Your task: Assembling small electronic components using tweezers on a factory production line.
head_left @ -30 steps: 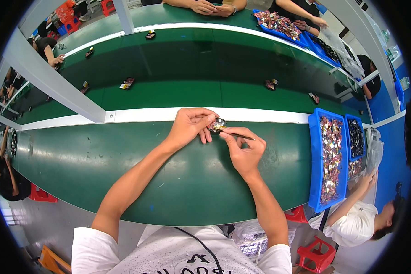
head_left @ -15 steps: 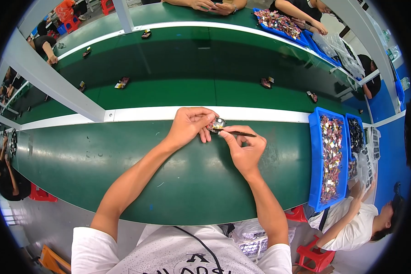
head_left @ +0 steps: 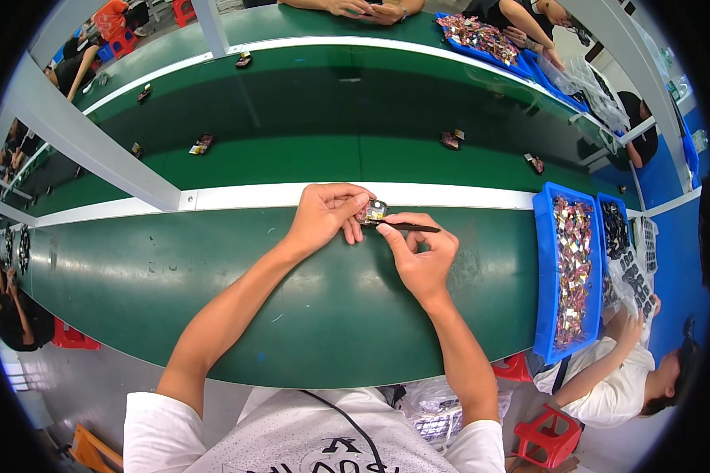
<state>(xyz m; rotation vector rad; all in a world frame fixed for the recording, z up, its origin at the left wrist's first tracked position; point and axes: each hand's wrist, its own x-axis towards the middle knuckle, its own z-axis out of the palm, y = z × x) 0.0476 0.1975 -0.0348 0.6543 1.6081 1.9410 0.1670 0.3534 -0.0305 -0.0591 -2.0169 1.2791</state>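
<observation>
My left hand pinches a small dark electronic assembly with shiny and reddish parts, held above the green worktable near its far white edge. In my right hand is a slim black tool, probably tweezers, gripped between thumb and fingers. Its tip meets the lower edge of the assembly. What lies exactly under the tip is too small to make out.
A blue tray of small reddish metallic parts stands on the right, beside another blue bin with black pieces. Beyond the white rail, a green conveyor belt carries several assemblies. A white post rises at left. Co-workers sit right and across.
The assemblies on the belt have shifted left. My hands stay nearly in place, with the held assembly tilted slightly. The co-worker at right has moved an arm with a plastic-wrapped tray.
</observation>
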